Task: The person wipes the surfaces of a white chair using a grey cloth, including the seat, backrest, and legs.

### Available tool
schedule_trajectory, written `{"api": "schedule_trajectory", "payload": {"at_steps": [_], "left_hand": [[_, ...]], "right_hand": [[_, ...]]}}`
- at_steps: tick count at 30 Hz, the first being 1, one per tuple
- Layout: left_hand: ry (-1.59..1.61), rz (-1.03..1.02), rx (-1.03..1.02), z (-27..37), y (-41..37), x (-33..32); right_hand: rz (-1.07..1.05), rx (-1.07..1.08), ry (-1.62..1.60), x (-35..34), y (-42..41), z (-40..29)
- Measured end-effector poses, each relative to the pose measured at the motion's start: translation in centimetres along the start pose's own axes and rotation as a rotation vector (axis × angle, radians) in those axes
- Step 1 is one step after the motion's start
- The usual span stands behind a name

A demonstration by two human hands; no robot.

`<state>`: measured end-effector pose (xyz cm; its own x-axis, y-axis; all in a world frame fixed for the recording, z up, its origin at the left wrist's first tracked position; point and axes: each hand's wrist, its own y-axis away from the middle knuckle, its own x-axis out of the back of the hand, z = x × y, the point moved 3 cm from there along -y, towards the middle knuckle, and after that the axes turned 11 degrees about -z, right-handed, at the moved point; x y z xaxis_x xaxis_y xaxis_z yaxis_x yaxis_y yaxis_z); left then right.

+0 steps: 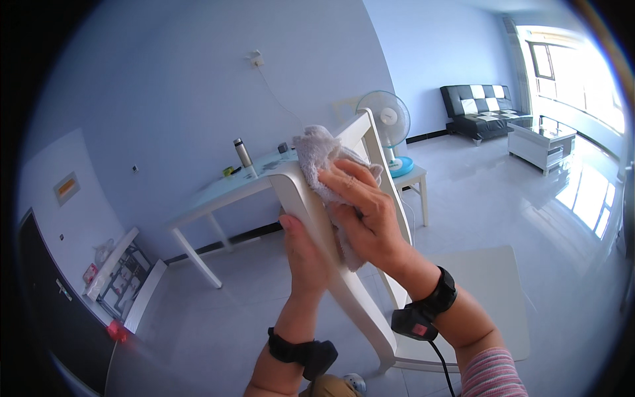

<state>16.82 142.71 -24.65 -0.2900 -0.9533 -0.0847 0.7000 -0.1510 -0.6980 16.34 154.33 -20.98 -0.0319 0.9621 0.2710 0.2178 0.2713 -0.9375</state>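
In front of me stands a white chair, seen along the side of its backrest (pixel 358 308), with its flat seat (pixel 478 302) at the lower right. My left hand (pixel 306 255) grips the near side post of the backrest. Its thumb lies along the outer face, and its fingers are mostly hidden behind the post. My right hand (pixel 369 211) presses a pale terry cloth (pixel 317 154) against the post's inner side near the top, with its fingers spread and bent over the fabric. Part of the cloth hangs below this hand.
Beyond the chair is a glass-topped table (pixel 213 196) bearing a steel thermos (pixel 242 152) and small items. A standing fan (pixel 387 119) rests on a white stool (pixel 414 181). Farther right are a checkered sofa (pixel 478 109) and a coffee table (pixel 538 144); a rack (pixel 124 280) stands left.
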Motion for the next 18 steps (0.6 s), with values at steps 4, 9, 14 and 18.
{"api": "schedule_trajectory", "payload": {"at_steps": [4, 9, 14, 18], "left_hand": [[-0.026, 0.045, 0.011, 0.2, 0.1, -0.2], [-0.004, 0.074, -0.029, -0.7, 0.0, 0.2], [-0.03, -0.095, -0.079, 1.4, -0.1, -0.7], [-0.064, -0.051, -0.033, 0.7, 0.2, 0.5]], "right_hand": [[0.018, 0.028, -0.003, 0.1, -2.6, 0.4], [0.058, -0.072, -0.173, -0.6, -0.5, 0.2], [-0.003, -0.091, -0.156, -1.4, 2.6, -2.1], [-0.003, 0.048, 0.068, -2.1, 0.8, -3.5]]}}
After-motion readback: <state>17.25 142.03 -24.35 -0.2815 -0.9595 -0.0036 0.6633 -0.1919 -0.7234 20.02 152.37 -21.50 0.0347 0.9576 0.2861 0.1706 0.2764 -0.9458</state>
